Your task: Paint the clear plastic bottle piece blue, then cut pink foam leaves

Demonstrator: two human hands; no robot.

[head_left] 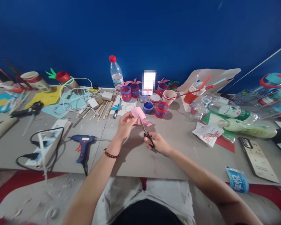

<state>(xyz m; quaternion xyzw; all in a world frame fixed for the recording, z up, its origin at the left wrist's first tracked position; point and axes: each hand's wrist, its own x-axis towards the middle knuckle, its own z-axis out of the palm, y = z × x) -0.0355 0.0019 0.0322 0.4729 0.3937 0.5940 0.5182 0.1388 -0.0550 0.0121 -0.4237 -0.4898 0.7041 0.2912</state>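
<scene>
My left hand [125, 126] pinches a piece of pink paper [138, 113] above the middle of the grey table. My right hand [158, 143] is closed round the black handles of a pair of scissors [143, 125]. The scissors' blades point up and left and meet the pink paper near its right side. More pink paper pieces [148, 123] show just below and right of the held one. Painted cups stand behind my hands, among them a red and purple one [161, 110] and a small pot of blue paint [148, 107].
A blue glue gun [83, 145] and a white power strip [49, 142] lie on the left. A bottle with a red cap [116, 75] stands behind. Plastic bottles [234, 112] and a phone [259, 159] lie on the right.
</scene>
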